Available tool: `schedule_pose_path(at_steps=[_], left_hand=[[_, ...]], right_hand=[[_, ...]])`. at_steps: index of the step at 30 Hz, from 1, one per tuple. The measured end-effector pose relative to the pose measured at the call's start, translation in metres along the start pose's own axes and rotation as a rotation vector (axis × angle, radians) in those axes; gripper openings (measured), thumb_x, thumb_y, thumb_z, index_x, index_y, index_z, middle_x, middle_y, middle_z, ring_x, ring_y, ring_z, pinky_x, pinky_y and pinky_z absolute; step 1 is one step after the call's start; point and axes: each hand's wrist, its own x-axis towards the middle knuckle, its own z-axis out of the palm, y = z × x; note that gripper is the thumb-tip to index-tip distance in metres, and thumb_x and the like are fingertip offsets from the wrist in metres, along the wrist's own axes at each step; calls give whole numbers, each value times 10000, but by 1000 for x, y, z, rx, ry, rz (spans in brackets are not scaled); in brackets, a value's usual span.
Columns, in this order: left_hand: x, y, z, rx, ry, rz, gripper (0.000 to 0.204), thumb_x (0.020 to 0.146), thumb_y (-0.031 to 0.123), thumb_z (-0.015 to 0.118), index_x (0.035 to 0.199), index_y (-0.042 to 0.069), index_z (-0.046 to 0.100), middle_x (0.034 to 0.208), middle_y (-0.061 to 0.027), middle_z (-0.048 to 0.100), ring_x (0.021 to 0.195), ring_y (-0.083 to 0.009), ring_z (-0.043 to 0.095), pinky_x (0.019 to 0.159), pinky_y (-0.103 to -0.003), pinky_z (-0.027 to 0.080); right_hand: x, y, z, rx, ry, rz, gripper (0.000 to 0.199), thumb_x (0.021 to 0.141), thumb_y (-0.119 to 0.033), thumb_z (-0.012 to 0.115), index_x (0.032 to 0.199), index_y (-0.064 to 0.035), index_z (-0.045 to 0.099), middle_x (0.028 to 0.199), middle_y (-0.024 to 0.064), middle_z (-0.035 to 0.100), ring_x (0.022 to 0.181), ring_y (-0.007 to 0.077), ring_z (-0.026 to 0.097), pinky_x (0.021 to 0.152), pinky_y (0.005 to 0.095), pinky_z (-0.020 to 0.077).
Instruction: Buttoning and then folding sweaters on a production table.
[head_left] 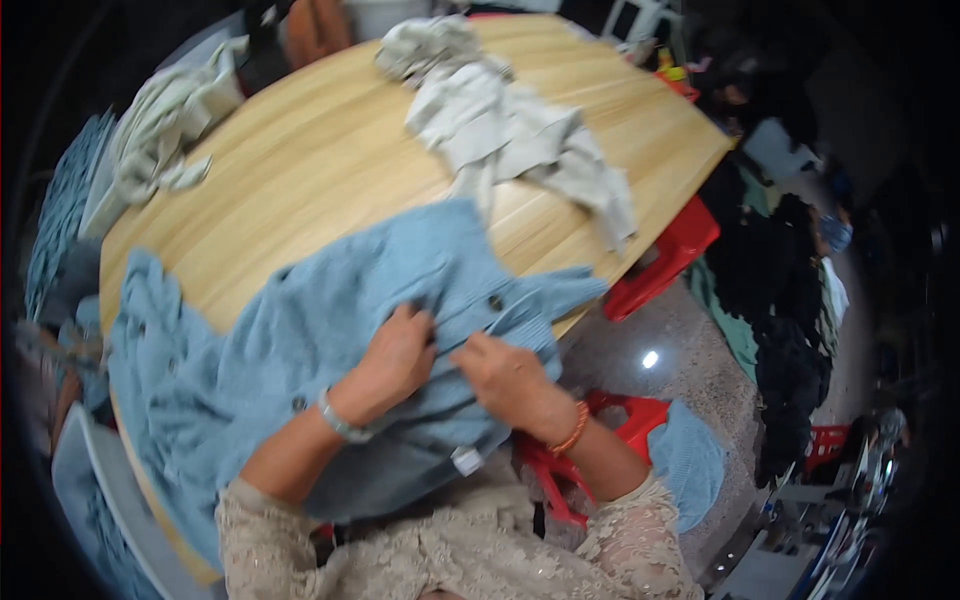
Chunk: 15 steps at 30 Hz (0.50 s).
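A light blue knitted cardigan (330, 300) with dark buttons lies spread over the near side of the wooden table (290, 170). My left hand (393, 355) is closed on the cloth near its middle, knuckles up. Just to the right, my right hand (505, 378) pinches the ribbed, buttoned edge of the same cardigan. The fingertips of both hands press into the fabric, and what lies under them is hidden. A dark button (495, 302) shows on the edge beyond my right hand. A small white label (466, 460) sticks out at the near hem.
Crumpled off-white garments (520, 130) lie across the table's far side. More pale cloth (165, 130) hangs over a bin at the left. Red stools (665, 260) stand by the right edge, with blue cloth (688, 465) beside one. Dark clothes (790, 330) are heaped on the floor.
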Motion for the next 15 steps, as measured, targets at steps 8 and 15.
schedule_pose_path(at_steps=[8,15], left_hand=[[-2,-7,-1,-110,-53,-160,201,750,78,685,918,-19,632,854,-196,658,820,-356,644,735,-418,514],[6,-13,-1,-569,-54,-352,117,786,96,732,839,6,681,678,-60,668,570,-102,588,496,-250,446]], right_hand=[[6,3,27,-47,98,-61,68,825,-91,533,887,-67,548,831,116,557,779,316,618,639,418,500],[3,-1,28,-16,218,-87,105,815,-63,553,912,-39,520,846,139,562,782,333,621,652,425,513]])
